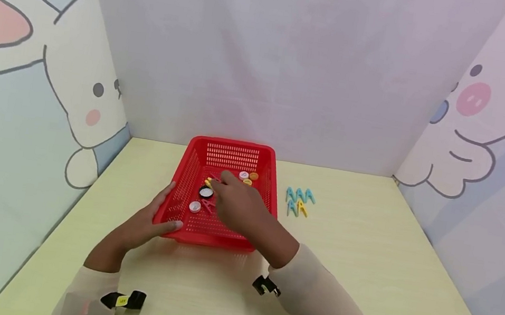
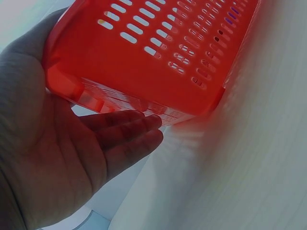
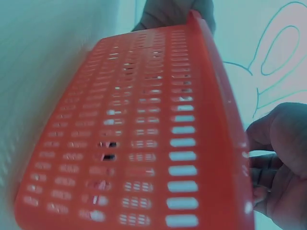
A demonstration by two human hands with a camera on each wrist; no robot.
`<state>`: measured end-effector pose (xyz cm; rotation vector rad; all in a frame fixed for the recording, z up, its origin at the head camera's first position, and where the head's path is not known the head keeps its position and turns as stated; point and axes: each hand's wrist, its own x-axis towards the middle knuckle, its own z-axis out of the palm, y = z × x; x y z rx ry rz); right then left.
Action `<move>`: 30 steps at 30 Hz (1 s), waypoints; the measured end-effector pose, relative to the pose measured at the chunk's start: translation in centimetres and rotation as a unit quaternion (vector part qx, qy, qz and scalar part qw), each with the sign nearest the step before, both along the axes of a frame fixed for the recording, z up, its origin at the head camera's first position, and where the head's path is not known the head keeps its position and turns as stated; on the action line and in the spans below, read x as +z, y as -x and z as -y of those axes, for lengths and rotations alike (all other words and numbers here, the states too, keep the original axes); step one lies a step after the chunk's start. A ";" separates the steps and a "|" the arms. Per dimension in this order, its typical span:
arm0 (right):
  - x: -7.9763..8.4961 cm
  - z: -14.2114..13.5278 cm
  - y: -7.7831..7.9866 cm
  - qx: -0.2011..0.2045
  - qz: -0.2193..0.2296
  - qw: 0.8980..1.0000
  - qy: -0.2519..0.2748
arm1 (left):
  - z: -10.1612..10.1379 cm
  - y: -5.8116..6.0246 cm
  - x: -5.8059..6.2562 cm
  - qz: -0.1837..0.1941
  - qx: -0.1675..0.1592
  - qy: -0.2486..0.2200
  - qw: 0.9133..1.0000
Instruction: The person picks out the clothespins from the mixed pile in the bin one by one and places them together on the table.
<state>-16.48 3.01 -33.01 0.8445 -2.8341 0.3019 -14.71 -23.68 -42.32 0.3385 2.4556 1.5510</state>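
Note:
A red basket (image 1: 215, 240) with slotted walls stands on the table, bottle caps and clothespins lying inside it. My left hand (image 1: 140, 225) holds its near left corner, thumb over the rim. In the left wrist view that hand (image 2: 72, 153) has several fingers stretched along the outer wall. Over the basket, my right hand (image 1: 241, 204) pinches a yellow clothespin (image 1: 208, 182) at its fingertips. Below lie a black-rimmed cap (image 1: 206, 192), a white cap (image 1: 195, 207) and a pink clothespin (image 1: 208, 205). The right wrist view shows curled right fingers (image 3: 283, 167) beyond the basket wall.
Right of the basket, several blue clothespins (image 1: 299, 194) and a yellow clothespin (image 1: 302, 209) lie in two rows. At the basket's far right are a pinkish-white cap (image 1: 243, 175) and an orange cap (image 1: 253, 176). Cartoon-printed walls (image 1: 263, 74) enclose the table.

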 end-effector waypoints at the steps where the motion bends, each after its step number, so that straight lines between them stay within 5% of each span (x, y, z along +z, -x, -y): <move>1: 0.1 -0.3 -0.2 -0.003 -0.011 1.000 0.003 | 0.0 0.0 0.0 0.000 0.001 0.001 1.000; 7: 0.0 -3.0 -0.7 -0.007 -0.082 0.996 0.038 | 0.0 -0.1 -0.2 -0.001 0.004 0.005 1.000; 17: -0.5 -7.7 -0.7 -0.061 -0.124 0.977 0.164 | 0.2 0.0 -0.2 -0.008 -0.003 -0.011 1.000; 30: -3.5 -13.3 0.7 -0.091 -0.171 0.959 0.209 | 0.0 -0.2 -0.2 -0.007 0.003 -0.010 1.000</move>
